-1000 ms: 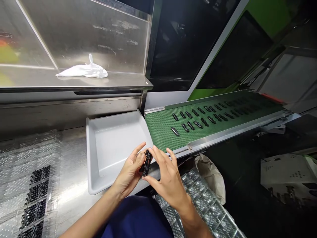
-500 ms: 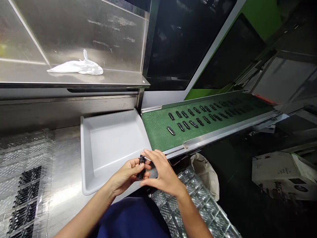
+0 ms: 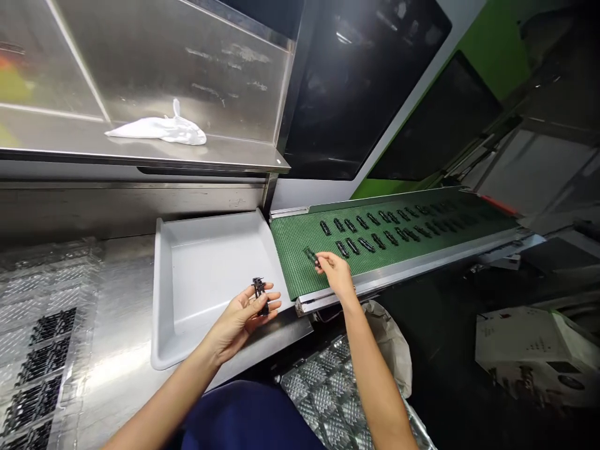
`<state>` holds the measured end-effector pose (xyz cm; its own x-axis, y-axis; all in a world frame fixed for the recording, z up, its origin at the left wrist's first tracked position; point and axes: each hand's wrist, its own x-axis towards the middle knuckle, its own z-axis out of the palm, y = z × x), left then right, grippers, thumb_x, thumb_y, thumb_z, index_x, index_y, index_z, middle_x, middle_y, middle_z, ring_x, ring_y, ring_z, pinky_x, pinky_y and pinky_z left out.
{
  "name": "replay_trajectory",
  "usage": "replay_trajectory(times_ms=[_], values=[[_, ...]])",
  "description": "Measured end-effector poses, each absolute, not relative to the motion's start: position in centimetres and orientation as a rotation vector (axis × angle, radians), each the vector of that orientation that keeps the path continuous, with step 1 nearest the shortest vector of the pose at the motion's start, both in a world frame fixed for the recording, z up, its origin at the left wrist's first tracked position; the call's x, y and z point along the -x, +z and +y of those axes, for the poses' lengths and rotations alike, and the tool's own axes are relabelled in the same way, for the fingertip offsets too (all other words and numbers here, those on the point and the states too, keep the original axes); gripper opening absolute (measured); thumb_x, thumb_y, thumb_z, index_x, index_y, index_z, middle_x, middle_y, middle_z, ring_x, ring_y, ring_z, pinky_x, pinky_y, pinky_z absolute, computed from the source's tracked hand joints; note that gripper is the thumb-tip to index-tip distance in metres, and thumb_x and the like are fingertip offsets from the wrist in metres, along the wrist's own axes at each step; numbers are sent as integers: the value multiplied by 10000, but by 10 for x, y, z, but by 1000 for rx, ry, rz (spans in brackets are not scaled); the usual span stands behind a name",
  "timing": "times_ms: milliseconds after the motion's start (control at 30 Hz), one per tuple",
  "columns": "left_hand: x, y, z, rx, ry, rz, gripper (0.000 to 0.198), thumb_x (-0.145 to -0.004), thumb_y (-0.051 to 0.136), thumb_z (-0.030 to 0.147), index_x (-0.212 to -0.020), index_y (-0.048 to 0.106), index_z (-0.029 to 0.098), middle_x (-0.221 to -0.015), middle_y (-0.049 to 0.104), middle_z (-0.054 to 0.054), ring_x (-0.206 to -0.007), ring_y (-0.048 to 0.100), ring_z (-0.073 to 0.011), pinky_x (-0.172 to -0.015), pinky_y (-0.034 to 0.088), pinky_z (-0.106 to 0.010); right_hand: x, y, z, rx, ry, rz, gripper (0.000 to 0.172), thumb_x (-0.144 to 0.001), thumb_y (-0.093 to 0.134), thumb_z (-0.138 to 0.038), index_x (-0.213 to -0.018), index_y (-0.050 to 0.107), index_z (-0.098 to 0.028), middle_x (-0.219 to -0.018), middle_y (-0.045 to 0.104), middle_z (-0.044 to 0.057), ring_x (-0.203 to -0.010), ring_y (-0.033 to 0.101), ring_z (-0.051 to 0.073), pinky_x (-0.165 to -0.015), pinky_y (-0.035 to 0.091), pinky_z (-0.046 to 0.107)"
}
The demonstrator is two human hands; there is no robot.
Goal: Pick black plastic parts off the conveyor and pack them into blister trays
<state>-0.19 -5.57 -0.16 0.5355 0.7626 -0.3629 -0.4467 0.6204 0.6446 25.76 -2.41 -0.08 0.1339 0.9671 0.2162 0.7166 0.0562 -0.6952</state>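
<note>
My left hand (image 3: 241, 322) is palm up over the white plastic tray (image 3: 162, 294), with a small black moulded plastic part (image 3: 259, 295) pinched upright in its fingers. My right hand (image 3: 335, 275) reaches out over the green mesh conveyor belt (image 3: 300, 265). Its fingertips close on the end of another black part (image 3: 310, 255) lying on the belt. Several more such parts (image 3: 365, 234) lie in rough rows farther along the belt. The tray's inside holds nothing visible.
A steel belt rail (image 3: 412, 269) runs along the near side. Clear blister trays with black parts (image 3: 47, 369) lie on the steel bench at left, and a stack of embossed trays (image 3: 328, 394) lies below. A white cloth (image 3: 164, 131) sits on a steel shelf above.
My right hand has moved away from the part in my left hand and out onto the belt, reaching a part lying there. The left hand still holds its part.
</note>
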Motion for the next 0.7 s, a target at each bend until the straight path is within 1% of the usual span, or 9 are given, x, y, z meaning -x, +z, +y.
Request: replay_trajectory(times_ms=[67, 200, 300, 367, 433, 500, 600, 633, 700], values=[[4, 1, -50, -552, 758, 679, 327, -747, 808, 281, -1039, 681, 205, -997, 735, -39, -870, 693, -145, -823, 546, -244, -240, 17, -45, 1572, 597, -1736, 305, -977, 417, -292, -1019, 676, -136, -861, 697, 65, -739, 670, 165, -683, 557, 293], [4, 6, -41, -617, 575, 607, 253, -774, 775, 261, -1003, 722, 168, -999, 741, -92, -843, 699, -188, -806, 541, -291, -214, 60, -78, 1320, 775, -2028, 207, -937, 523, -250, -912, 723, -204, -954, 690, 40, -889, 656, 176, -800, 524, 288], [0, 8, -42, -640, 401, 539, 227, -768, 772, 251, -962, 745, 137, -988, 741, -119, -823, 702, -199, -793, 538, -293, -203, 74, -87, 1329, 718, -2110, 197, -952, 497, -202, -969, 693, -204, -966, 680, 34, -891, 646, 167, -811, 511, 282], [-4, 8, -44, -645, 354, 513, 211, -758, 778, 240, -941, 750, 139, -959, 742, -102, -799, 696, -184, -769, 536, -274, -197, 70, -89, 1406, 648, -2014, 159, -942, 526, -204, -1011, 669, -197, -971, 686, 34, -876, 653, 169, -805, 521, 281], [-8, 7, -47, -642, 363, 495, 193, -742, 791, 246, -901, 751, 146, -886, 737, -73, -766, 678, -169, -742, 531, -259, -192, 62, -91, 1456, 599, -1911, 181, -927, 569, -234, -1085, 651, -202, -1023, 695, 43, -898, 665, 183, -823, 540, 298], [-12, 6, -48, -631, 411, 486, 216, -740, 796, 281, -909, 746, 154, -830, 725, -48, -742, 654, -151, -721, 518, -239, -189, 54, -94, 1458, 587, -1906, 369, -879, 656, -302, -1234, 598, -221, -1173, 670, 67, -1040, 651, 225, -908, 539, 345], [-15, 6, -48, -612, 471, 488, 289, -752, 790, 328, -975, 733, 153, -843, 717, -47, -753, 637, -139, -709, 499, -217, -187, 48, -98, 1413, 565, -1999, 800, -762, 787, -358, -1450, 394, -243, -1386, 540, 99, -1269, 525, 273, -1040, 480, 397], [-16, 6, -46, -609, 483, 491, 297, -746, 796, 330, -976, 731, 154, -875, 716, -52, -773, 637, -140, -709, 496, -213, -187, 48, -98, 1402, 556, -2012, 876, -753, 797, -347, -1486, 328, -245, -1415, 510, 104, -1299, 497, 273, -1060, 466, 397], [-16, 7, -43, -612, 498, 494, 293, -726, 813, 330, -947, 732, 157, -921, 708, -56, -804, 634, -144, -696, 493, -205, -189, 49, -98, 1392, 556, -2011, 900, -791, 766, -298, -1519, 239, -258, -1435, 490, 102, -1314, 484, 257, -1073, 458, 388]])
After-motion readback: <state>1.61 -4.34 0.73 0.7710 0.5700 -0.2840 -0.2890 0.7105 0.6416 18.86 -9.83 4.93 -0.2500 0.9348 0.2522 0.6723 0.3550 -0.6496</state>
